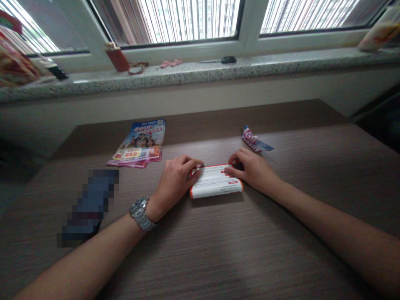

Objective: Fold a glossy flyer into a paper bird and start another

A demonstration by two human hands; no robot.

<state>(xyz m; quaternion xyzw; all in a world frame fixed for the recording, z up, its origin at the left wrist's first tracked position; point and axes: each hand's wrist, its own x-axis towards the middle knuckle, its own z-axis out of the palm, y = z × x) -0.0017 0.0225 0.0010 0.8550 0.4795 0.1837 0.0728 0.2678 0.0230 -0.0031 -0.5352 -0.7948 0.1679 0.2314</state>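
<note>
A white printed flyer (215, 183) with orange-red edges lies before me on the table, its near edge curling up. My left hand (178, 179), with a metal watch (143, 213) on the wrist, pinches the flyer's far left corner between thumb and fingers. At the far right corner, my right hand (250, 168) grips the flyer in the same way. Just beyond my right hand sits a small folded paper piece (253, 141), blue and red, shaped like a boat. Whether the flyer is folded along its far edge, I cannot tell.
Colourful leaflets (140, 141) lie stacked at the back left of the table (200, 250). A dark pixelated object (90, 204) rests left of my forearm. On the stone windowsill (175, 77) stand a red case (117, 57), pink bits (171, 63) and a black-handled tool (228, 60).
</note>
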